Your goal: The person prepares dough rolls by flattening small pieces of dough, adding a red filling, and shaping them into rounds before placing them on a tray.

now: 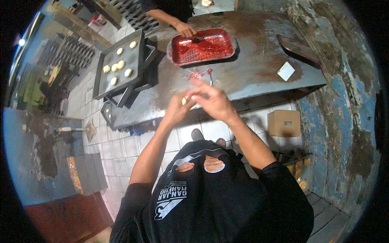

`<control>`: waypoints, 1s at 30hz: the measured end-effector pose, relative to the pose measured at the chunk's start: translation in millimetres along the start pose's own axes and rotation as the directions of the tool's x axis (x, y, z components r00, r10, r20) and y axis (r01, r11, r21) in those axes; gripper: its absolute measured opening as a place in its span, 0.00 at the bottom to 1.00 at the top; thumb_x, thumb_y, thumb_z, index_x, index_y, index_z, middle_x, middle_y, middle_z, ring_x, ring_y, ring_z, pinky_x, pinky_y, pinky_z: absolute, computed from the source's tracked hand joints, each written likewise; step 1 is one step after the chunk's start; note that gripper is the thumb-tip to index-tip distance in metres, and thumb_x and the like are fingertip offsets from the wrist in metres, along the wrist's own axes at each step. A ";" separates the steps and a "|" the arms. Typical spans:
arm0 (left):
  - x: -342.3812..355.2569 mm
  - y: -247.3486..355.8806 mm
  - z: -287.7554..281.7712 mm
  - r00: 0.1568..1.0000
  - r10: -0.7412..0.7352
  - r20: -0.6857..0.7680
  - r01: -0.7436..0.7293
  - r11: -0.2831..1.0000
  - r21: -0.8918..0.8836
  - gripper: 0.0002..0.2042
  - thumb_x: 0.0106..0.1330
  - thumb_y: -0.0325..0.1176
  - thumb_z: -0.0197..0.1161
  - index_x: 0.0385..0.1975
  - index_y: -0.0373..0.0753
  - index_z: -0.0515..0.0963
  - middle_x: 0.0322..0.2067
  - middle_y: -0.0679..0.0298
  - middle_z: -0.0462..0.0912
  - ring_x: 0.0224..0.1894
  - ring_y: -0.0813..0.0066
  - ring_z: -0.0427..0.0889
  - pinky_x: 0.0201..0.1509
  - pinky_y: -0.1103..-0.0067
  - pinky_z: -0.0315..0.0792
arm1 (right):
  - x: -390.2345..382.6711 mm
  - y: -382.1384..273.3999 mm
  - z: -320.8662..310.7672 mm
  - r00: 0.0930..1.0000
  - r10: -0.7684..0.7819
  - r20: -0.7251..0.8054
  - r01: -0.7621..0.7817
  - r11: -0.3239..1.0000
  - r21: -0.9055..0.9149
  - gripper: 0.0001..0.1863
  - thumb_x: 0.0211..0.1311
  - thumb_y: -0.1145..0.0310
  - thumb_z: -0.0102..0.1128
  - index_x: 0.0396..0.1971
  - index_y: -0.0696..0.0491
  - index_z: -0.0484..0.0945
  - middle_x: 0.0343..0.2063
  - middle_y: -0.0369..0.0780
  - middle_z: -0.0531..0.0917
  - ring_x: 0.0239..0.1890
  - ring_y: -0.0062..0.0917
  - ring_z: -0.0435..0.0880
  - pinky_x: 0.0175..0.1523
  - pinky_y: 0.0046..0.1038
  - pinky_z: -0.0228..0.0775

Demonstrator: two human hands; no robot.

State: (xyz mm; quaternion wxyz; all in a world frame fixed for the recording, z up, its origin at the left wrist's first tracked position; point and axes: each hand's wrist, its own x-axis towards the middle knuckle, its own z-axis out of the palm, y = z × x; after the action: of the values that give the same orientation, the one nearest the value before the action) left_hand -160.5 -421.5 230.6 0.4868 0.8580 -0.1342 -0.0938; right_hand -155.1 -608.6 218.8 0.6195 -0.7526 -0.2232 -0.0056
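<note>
A small pale piece of dough (184, 100) sits in the curled fingers of my left hand (176, 108), above the table's near edge. My right hand (214, 102) closes over it from the right, thumb and fingertips at the dough; its upper fingers are blurred by motion and partly hide the dough. Just beyond my right hand a spoon (210, 75) with red on its bowl lies on the table, beside red smears. Farther away is a baking pan (170, 55) holding wet red filling (202, 48).
Across the table, another person's hand (185, 30) reaches into the red pan. At left, a dark tray (139, 56) carries several pale dough balls (121, 64). A white square (286, 71) and a dark curved board (300, 52) lie at right. A cardboard box (284, 123) stands below.
</note>
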 end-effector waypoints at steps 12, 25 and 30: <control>-38.3 -36.4 -54.2 0.999 0.019 0.042 -0.014 0.991 -0.130 0.25 0.71 0.43 0.63 0.64 0.38 0.76 0.40 0.66 0.85 0.42 0.78 0.80 0.48 0.77 0.74 | 41.2 -56.2 47.9 0.935 -0.040 0.353 0.176 0.915 -0.363 0.19 0.63 0.75 0.64 0.53 0.61 0.75 0.35 0.36 0.88 0.38 0.19 0.84 0.47 0.24 0.76; -82.0 -37.7 -93.0 0.998 -0.051 -0.036 -0.017 0.330 -0.944 0.43 0.74 0.68 0.39 0.78 0.43 0.46 0.76 0.62 0.54 0.77 0.68 0.53 0.77 0.69 0.50 | 82.3 -56.8 176.1 0.765 -0.514 -0.389 0.311 0.823 -0.476 0.10 0.58 0.63 0.65 0.31 0.55 0.79 0.36 0.43 0.82 0.42 0.41 0.77 0.52 0.42 0.65; -67.7 -41.5 -110.4 0.998 0.044 -0.038 -0.026 -0.243 -0.970 0.32 0.80 0.56 0.36 0.76 0.43 0.52 0.76 0.56 0.55 0.77 0.70 0.55 0.79 0.70 0.52 | 78.6 -53.7 195.8 0.766 -0.640 -0.054 0.592 0.736 -0.328 0.07 0.54 0.72 0.69 0.31 0.53 0.79 0.38 0.43 0.82 0.46 0.40 0.80 0.58 0.41 0.68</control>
State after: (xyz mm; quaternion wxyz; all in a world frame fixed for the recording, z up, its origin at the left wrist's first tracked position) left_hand -186.6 -289.9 253.2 0.9774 0.1398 -0.0358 -0.1544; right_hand -155.2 -392.6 245.6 0.4803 -0.7153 -0.4054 -0.3055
